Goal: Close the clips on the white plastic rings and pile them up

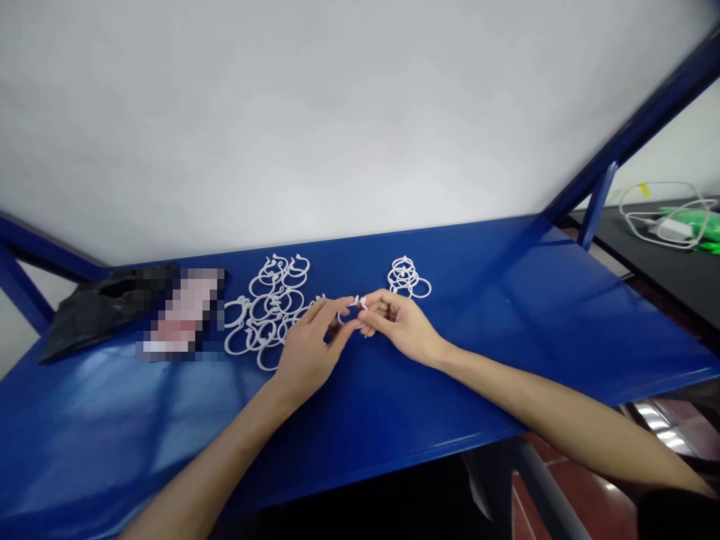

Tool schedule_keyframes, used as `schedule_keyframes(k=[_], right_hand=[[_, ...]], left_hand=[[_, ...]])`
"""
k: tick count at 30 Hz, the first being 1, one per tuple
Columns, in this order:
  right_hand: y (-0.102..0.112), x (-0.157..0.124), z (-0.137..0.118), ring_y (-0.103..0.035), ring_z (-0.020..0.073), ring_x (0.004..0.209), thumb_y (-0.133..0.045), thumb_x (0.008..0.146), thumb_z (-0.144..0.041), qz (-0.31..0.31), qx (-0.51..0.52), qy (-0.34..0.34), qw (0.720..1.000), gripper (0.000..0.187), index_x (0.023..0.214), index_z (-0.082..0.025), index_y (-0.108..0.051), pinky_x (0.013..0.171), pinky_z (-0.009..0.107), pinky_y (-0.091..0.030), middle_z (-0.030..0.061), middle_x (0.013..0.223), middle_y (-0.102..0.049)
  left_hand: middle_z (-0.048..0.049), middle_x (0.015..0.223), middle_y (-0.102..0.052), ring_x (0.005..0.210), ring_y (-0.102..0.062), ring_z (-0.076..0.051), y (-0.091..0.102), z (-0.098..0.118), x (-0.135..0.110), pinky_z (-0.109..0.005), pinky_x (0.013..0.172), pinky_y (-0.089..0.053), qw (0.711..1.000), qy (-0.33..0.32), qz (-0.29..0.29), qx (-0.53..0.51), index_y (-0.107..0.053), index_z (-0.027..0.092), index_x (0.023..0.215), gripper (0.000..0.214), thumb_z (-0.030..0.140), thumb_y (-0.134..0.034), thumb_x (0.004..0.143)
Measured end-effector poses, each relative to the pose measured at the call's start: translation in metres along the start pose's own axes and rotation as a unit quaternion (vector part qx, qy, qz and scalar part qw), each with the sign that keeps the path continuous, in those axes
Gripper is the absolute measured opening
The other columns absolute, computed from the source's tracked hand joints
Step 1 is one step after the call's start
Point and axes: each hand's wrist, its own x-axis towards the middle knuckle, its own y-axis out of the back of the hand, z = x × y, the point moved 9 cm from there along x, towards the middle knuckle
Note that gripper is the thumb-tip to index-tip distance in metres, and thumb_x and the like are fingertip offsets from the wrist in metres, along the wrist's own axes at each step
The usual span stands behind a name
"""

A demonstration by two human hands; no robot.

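Observation:
Between my two hands is a white plastic ring [344,318] with small knobbed ends, like a shower curtain ring. The fingers of my left hand [315,337] pinch its left side. My right hand [400,321] grips it near the knobbed ends at the top; a small gap shows between those ends. Left of my hands lies a loose pile of similar white rings [263,306], partly hidden behind my left hand. A smaller cluster of white rings [409,279] rests on the blue shelf [506,300], just beyond my right hand.
A black bag [101,304] and a blurred-out flat item [183,311] lie at the left. Behind the shelf stands a pale wall [337,135]. At the right, a dark surface [635,232] holds a white cable with a charger [672,229] and something green [703,221].

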Motion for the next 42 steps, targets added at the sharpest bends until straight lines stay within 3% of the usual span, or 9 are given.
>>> schedule_keyframes(k=[5,10,16,22,25,28,31,35,42], right_hand=[[0.013,-0.001,-0.014,-0.062,0.0114,0.063,-0.075,0.083,-0.045,0.05,-0.076,0.051,0.995,0.028,0.093,-0.02,-0.067,0.063,0.027,-0.053,-0.002,0.071,-0.067],[0.002,-0.011,-0.036,-0.065,0.0138,0.073,-0.068,0.092,-0.033,0.026,-0.236,0.149,0.96,0.015,0.085,-0.02,-0.069,0.068,0.029,-0.05,0.0017,0.083,-0.072],[-0.016,-0.026,-0.052,-0.065,0.0157,0.079,-0.053,0.101,-0.025,-0.04,-0.341,0.258,0.903,0.019,0.09,-0.02,-0.068,0.072,0.031,-0.054,0.0045,0.087,-0.068],[-0.006,-0.02,-0.062,-0.066,0.0175,0.086,-0.052,0.102,-0.028,-0.017,-0.419,0.283,0.863,0.017,0.099,-0.021,-0.067,0.079,0.033,-0.055,0.0061,0.094,-0.07],[0.029,-0.008,-0.074,-0.066,0.0189,0.09,-0.056,0.1,-0.03,0.072,-0.472,0.279,0.833,0.016,0.1,-0.02,-0.069,0.082,0.035,-0.053,0.0076,0.099,-0.07],[0.078,0.004,-0.082,-0.063,0.0168,0.077,-0.062,0.096,-0.028,0.172,-0.509,0.226,0.812,0.014,0.095,-0.018,-0.072,0.075,0.033,-0.052,0.0077,0.095,-0.068],[0.107,0.015,-0.078,-0.061,0.0159,0.07,-0.066,0.091,-0.025,0.178,-0.522,0.158,0.819,0.01,0.094,-0.018,-0.072,0.071,0.033,-0.05,0.0047,0.085,-0.069],[0.111,0.017,-0.072,-0.061,0.0155,0.068,-0.067,0.089,-0.025,0.155,-0.508,0.113,0.84,0.009,0.094,-0.018,-0.069,0.068,0.032,-0.049,0.0036,0.083,-0.071],[0.093,0.014,-0.069,-0.06,0.015,0.067,-0.063,0.09,-0.029,0.156,-0.511,0.132,0.835,0.012,0.085,-0.019,-0.067,0.066,0.031,-0.047,0.004,0.085,-0.072]], left_hand=[[0.002,0.074,-0.071,0.062,-0.068,-0.012,-0.004,-0.018,0.002,-0.024,0.061,-0.054,0.988,0.112,-0.045,-0.099,-0.069,0.023,0.099,0.018,0.037,-0.059,0.093],[0.0038,0.06,-0.065,0.054,-0.063,-0.012,-0.011,-0.023,0.001,-0.023,0.056,-0.051,0.973,0.146,-0.085,-0.156,-0.068,0.021,0.085,0.015,0.034,-0.061,0.088],[0.0034,0.064,-0.065,0.058,-0.062,-0.012,-0.005,0.0,-0.003,-0.025,0.059,-0.05,0.997,0.018,-0.052,-0.048,-0.065,0.022,0.079,0.017,0.019,-0.052,0.09],[-0.0037,0.092,-0.072,0.086,-0.067,-0.018,0.002,0.015,0.004,-0.033,0.082,-0.054,0.995,-0.069,-0.039,0.06,-0.066,0.023,0.096,0.015,0.027,-0.051,0.097],[-0.0079,0.11,-0.071,0.105,-0.064,-0.026,0.012,-0.003,0.012,-0.046,0.1,-0.048,0.983,-0.068,-0.04,0.164,-0.066,0.023,0.112,0.024,0.033,-0.05,0.097],[-0.0114,0.114,-0.069,0.112,-0.058,-0.033,0.014,-0.032,0.015,-0.053,0.1,-0.046,0.964,-0.039,-0.082,0.251,-0.068,0.021,0.114,0.029,0.034,-0.054,0.092],[-0.0115,0.114,-0.069,0.113,-0.057,-0.035,0.009,-0.048,0.013,-0.054,0.099,-0.045,0.954,-0.025,-0.124,0.273,-0.068,0.021,0.116,0.032,0.035,-0.052,0.092],[-0.0118,0.112,-0.07,0.113,-0.058,-0.035,0.006,-0.047,0.012,-0.054,0.097,-0.045,0.958,-0.009,-0.12,0.26,-0.068,0.022,0.114,0.032,0.037,-0.051,0.092],[-0.0109,0.114,-0.072,0.111,-0.059,-0.035,0.009,-0.046,0.013,-0.054,0.096,-0.045,0.959,0.005,-0.102,0.266,-0.066,0.023,0.113,0.03,0.034,-0.052,0.09]])
